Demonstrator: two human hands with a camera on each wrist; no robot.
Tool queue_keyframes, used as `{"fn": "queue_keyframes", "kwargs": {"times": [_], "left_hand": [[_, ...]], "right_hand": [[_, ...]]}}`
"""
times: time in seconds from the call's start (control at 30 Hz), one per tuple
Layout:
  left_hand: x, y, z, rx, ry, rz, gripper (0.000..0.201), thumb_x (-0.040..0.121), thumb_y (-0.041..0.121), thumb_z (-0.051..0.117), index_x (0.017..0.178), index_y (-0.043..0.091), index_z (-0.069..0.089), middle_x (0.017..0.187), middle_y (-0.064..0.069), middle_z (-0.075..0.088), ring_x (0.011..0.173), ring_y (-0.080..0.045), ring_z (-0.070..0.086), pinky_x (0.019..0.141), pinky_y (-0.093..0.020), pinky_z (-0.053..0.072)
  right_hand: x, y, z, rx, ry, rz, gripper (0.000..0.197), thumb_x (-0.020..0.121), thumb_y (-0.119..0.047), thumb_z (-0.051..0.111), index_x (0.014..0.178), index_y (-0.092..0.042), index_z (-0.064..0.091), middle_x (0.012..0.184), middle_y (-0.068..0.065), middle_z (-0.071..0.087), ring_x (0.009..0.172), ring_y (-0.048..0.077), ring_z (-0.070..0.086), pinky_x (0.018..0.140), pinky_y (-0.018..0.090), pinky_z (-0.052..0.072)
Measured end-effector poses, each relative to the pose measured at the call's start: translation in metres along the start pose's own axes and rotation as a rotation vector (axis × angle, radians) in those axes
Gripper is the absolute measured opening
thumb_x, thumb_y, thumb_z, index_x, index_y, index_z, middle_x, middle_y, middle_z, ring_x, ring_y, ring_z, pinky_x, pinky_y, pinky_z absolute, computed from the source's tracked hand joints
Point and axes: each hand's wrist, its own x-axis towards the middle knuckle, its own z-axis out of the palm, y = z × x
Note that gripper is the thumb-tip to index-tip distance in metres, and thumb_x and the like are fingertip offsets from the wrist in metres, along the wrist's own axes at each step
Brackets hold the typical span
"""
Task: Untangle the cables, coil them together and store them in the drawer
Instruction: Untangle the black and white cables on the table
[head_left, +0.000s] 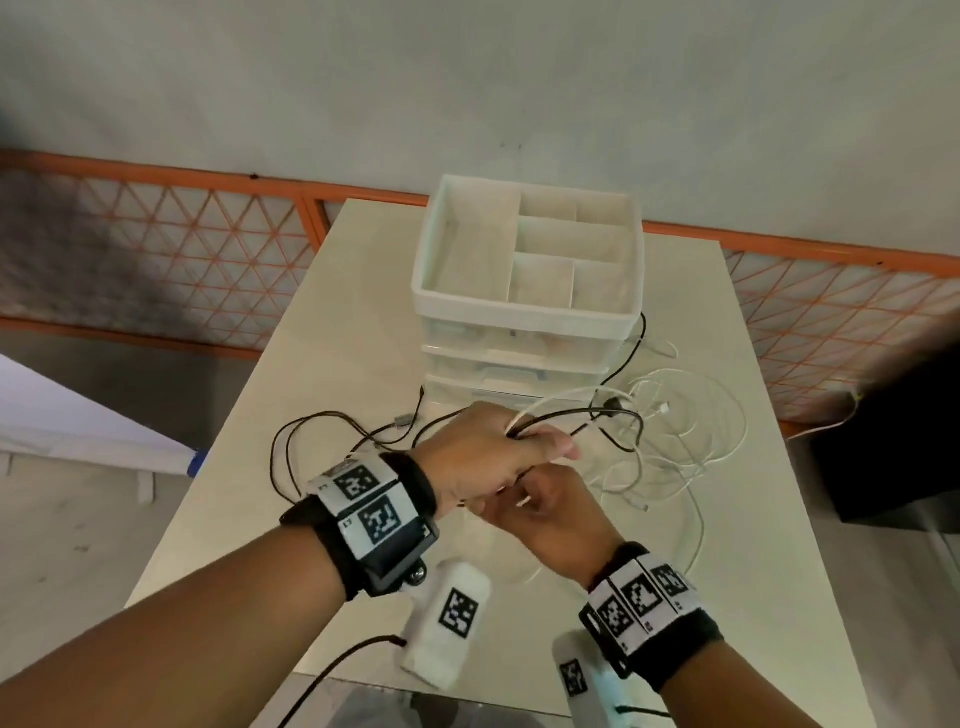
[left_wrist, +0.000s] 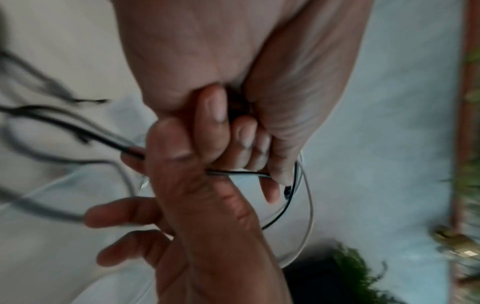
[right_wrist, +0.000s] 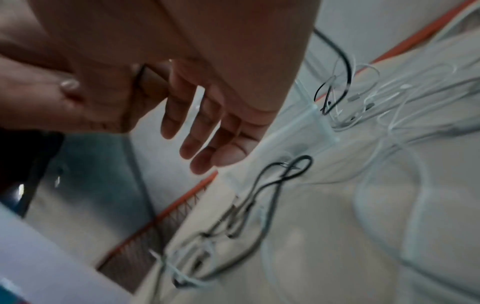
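A tangle of black cable (head_left: 322, 414) and white cable (head_left: 700, 525) lies on the pale table (head_left: 311, 493) before a white drawer unit (head_left: 524, 306). All drawers I can see look closed. My left hand (head_left: 493, 447) grips a bunch of black and white strands above the table, fingers (left_wrist: 249, 139) curled round them. Just below it, my right hand (head_left: 550, 514) pinches a black strand (left_wrist: 233, 172) with thumb and forefinger. Its other fingers (right_wrist: 187, 127) stay straight. Loose black cable (right_wrist: 262, 191) and white loops (right_wrist: 389, 185) trail over the tabletop.
The unit's top is an open tray with dividers (head_left: 519, 244). An orange lattice fence (head_left: 208, 249) runs behind the table and a black box (head_left: 893, 441) sits off its right side. Two white tagged packs (head_left: 452, 618) lie near the front edge.
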Motion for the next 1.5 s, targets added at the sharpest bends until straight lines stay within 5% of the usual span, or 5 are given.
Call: {"fn": "queue_keyframes", "kwargs": {"times": [0.4,0.67,0.93,1.23,1.5], "left_hand": [[-0.015,-0.016,-0.089,-0.301,0.188,-0.118,0.039,0.099,0.044,0.053,0.079,0.010,0.056,0.061,0.001,0.042,0.042,-0.010,0.032,0.034,-0.019,0.021],[-0.025,-0.012,-0.083,-0.359,0.069,0.030,0.036,0.106,0.034,0.040,0.080,0.013,0.052,0.099,-0.010,0.075,0.104,-0.022,0.070,0.095,-0.040,0.047],[-0.033,-0.009,-0.082,-0.445,-0.047,0.038,0.032,0.100,0.039,0.048,0.081,0.013,0.051,0.059,0.002,0.038,0.046,-0.010,0.027,0.038,-0.020,0.025],[-0.036,0.010,-0.115,-0.359,0.218,0.087,0.029,0.092,0.034,0.066,0.074,0.017,0.050,0.058,0.001,0.032,0.047,-0.011,0.018,0.037,-0.019,0.014],[-0.024,-0.023,-0.097,-0.104,0.265,-0.204,0.045,0.098,0.047,0.053,0.067,0.015,0.045,0.047,0.004,0.044,0.039,-0.008,0.031,0.034,-0.018,0.018]], "right_hand": [[-0.010,-0.079,-0.074,0.077,0.337,0.002,0.027,0.101,-0.007,0.054,0.086,-0.007,0.077,0.042,-0.015,0.041,0.038,0.003,0.037,0.044,0.012,0.030],[-0.003,-0.126,-0.044,-0.111,0.085,-0.074,0.022,0.095,-0.003,0.060,0.083,-0.003,0.079,0.070,-0.014,0.072,0.052,-0.008,0.058,0.054,0.003,0.038],[0.014,-0.111,-0.043,-0.165,0.288,-0.143,0.030,0.088,-0.027,0.076,0.064,-0.011,0.066,0.053,-0.006,0.046,0.049,0.007,0.037,0.052,0.018,0.034],[0.015,-0.012,-0.094,-0.514,0.359,0.498,0.035,0.097,-0.044,0.058,0.073,-0.022,0.072,0.072,0.003,0.068,0.063,0.022,0.065,0.062,0.032,0.054],[0.025,-0.129,-0.141,-0.092,0.785,-0.253,0.016,0.093,-0.051,0.060,0.093,-0.036,0.066,0.092,-0.012,0.071,0.065,0.010,0.067,0.062,0.037,0.056]]}}
